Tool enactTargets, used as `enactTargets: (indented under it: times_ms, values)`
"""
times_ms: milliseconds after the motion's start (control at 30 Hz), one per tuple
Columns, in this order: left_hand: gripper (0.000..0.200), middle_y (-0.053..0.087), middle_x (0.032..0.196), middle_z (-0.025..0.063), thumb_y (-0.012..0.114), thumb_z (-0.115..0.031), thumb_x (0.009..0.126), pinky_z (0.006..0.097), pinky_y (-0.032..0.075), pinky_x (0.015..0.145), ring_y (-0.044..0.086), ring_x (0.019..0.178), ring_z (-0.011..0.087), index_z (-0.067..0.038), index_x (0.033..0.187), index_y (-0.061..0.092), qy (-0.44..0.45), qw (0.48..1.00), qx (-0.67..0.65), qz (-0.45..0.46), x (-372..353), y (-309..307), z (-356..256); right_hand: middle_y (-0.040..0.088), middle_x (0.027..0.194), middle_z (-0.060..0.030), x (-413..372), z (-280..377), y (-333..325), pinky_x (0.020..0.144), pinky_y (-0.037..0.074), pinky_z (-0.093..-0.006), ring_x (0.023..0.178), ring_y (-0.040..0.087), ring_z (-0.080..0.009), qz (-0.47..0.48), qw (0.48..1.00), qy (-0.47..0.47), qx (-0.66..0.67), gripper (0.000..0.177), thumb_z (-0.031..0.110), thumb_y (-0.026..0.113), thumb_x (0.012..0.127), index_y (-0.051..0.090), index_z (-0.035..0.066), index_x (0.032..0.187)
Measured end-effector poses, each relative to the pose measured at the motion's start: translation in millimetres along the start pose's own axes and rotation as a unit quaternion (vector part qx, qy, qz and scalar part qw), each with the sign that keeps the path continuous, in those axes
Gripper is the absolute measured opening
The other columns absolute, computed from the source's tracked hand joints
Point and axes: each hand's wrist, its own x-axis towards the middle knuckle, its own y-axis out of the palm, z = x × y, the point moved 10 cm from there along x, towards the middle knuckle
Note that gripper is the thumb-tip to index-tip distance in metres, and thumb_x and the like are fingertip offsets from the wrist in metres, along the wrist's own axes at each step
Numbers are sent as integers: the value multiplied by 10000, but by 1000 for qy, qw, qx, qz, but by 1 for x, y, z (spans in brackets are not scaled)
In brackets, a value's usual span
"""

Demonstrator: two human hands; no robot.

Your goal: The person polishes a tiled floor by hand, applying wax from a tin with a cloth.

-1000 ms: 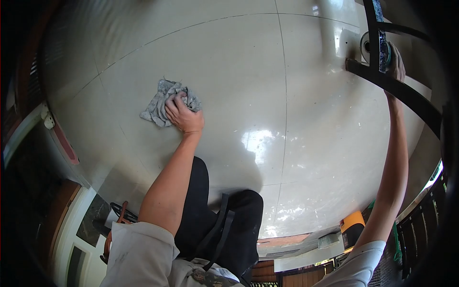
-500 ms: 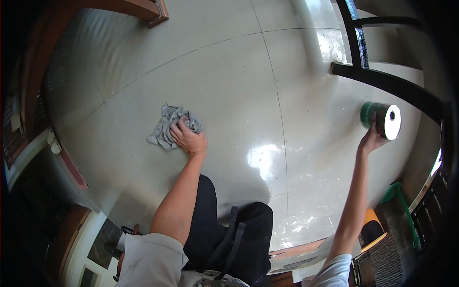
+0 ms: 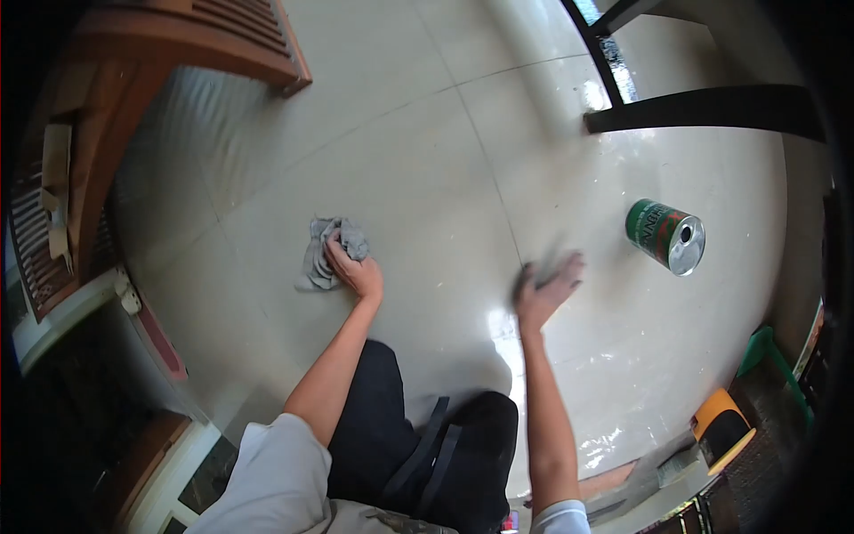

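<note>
My left hand (image 3: 354,269) is closed on a crumpled grey cloth (image 3: 316,267), which lies against the tiled floor. Part of the cloth spreads out beyond my fingers. My right hand (image 3: 551,289) is over the floor to the right, fingers spread and somewhat blurred, with nothing in it. To the right of that hand, apart from it, a green and red tin can (image 3: 658,233) with a printed label stands on the floor. Its silvery top has a dark round hole.
Glossy floor tiles (image 3: 400,151) extend ahead of my knees. A slatted wooden chair (image 3: 191,40) is at the upper left. Dark furniture legs (image 3: 703,109) reach in from the upper right. An orange and black object (image 3: 722,427) and a green one (image 3: 765,356) are at lower right.
My right hand has let go of the tin can and moved left, leaving the can on the floor. My left hand still holds the cloth, now bunched more tightly.
</note>
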Motion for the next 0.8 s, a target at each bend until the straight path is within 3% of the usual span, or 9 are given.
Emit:
enactTargets:
  times_ms: [33, 167, 233, 333, 433, 533, 600, 633, 800]
  values:
    - [401, 563, 1166, 184, 567, 30, 804, 420, 388, 1004, 544, 1092, 335, 29, 1200, 500, 1, 989, -144, 45, 17, 12, -45, 304, 1555, -181, -18, 30, 10, 1178, 175, -509, 1447, 255, -367, 38, 989, -84, -112, 675, 260, 581, 892, 348, -1, 1469]
    - [509, 547, 1245, 204, 603, -1, 777, 378, 353, 1063, 503, 1213, 307, 46, 1267, 474, 3, 963, -256, 80, 97, 121, -201, 428, 1490, -139, -15, 29, -1, 1155, 240, -501, 1390, 373, -333, -27, 996, -81, -5, 519, 198, 527, 882, 475, 56, 1378]
    - [494, 609, 1184, 193, 643, -51, 749, 396, 441, 990, 583, 1130, 309, 23, 1227, 541, 37, 937, -316, 144, 113, 196, -278, 426, 1491, -143, -14, 30, 0, 1157, 238, -498, 1390, 374, -334, -26, 997, -79, -7, 518, 191, 525, 880, 474, 51, 1376]
    - [369, 660, 1063, 198, 675, -58, 724, 395, 503, 907, 627, 1024, 358, 26, 1082, 639, 275, 890, -302, 202, 83, 257, -383, 427, 1488, -156, -15, 26, 3, 1160, 234, -491, 1387, 377, -340, -24, 996, -87, -7, 509, 173, 521, 868, 482, 43, 1358]
    - [321, 662, 1037, 191, 705, -50, 702, 401, 515, 885, 623, 987, 379, 15, 1014, 672, 315, 870, -298, 233, 53, 288, -416, 431, 1483, -167, -15, 26, 3, 1160, 230, -493, 1385, 380, -346, -18, 997, -80, -10, 509, 179, 522, 860, 485, 45, 1350]
    - [340, 671, 1030, 124, 752, -52, 677, 379, 507, 920, 615, 1032, 335, -33, 1012, 694, 353, 864, -136, 332, 29, 337, -421, 428, 1485, -171, -16, 25, 4, 1161, 228, -492, 1387, 379, -346, -15, 996, -91, -6, 518, 181, 519, 858, 481, 45, 1356]
    - [348, 660, 1068, 47, 786, -91, 672, 348, 483, 967, 578, 1112, 275, -94, 1011, 707, 580, 766, -149, 234, -5, 308, -429, 426, 1486, -172, -17, 25, 5, 1161, 226, -491, 1388, 379, -346, -12, 996, -87, -10, 521, 183, 516, 856, 480, 46, 1357]
    - [352, 642, 1150, -54, 743, -112, 752, 307, 431, 1019, 531, 1168, 218, -238, 1080, 728, 577, 765, -62, 278, -8, 325, -426, 425, 1487, -172, -15, 24, 6, 1162, 225, -489, 1389, 378, -345, -12, 996, -85, -10, 524, 184, 512, 854, 480, 46, 1358]
    - [486, 637, 1107, -36, 766, -117, 711, 348, 477, 981, 557, 1038, 238, -227, 1174, 668, 632, 713, -84, 291, 4, 299, -382, 423, 1488, -172, -15, 25, 7, 1161, 224, -487, 1391, 376, -344, -16, 996, -91, -13, 536, 186, 508, 847, 477, 48, 1364]
